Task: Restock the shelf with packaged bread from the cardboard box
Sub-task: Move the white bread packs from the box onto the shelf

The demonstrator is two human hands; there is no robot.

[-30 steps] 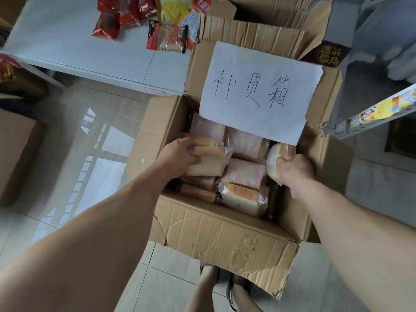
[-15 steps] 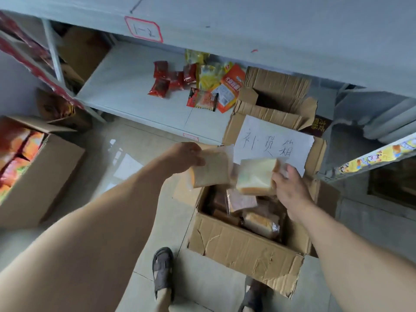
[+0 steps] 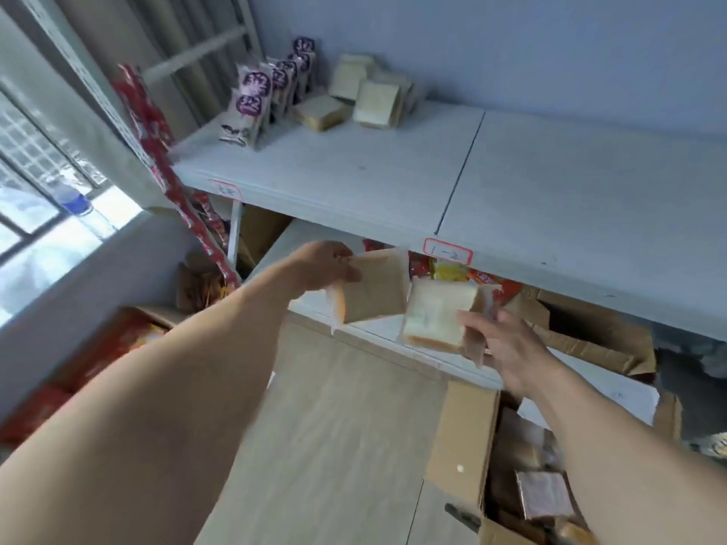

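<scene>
The shelf (image 3: 393,167) already holds bread (image 3: 375,102) at the back. Your left hand (image 3: 320,265) and right hand (image 3: 507,348) each grip a pack (image 3: 377,285); carry both up beside that pile.

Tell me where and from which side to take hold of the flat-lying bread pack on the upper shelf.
Take the flat bread pack across its two short side edges, coming from the front and above. It lies flat, its near edge facing the shelf front. Purple snack bags stand close on its left and upright bread packs crowd its right and back, so the front seems freest.
</scene>
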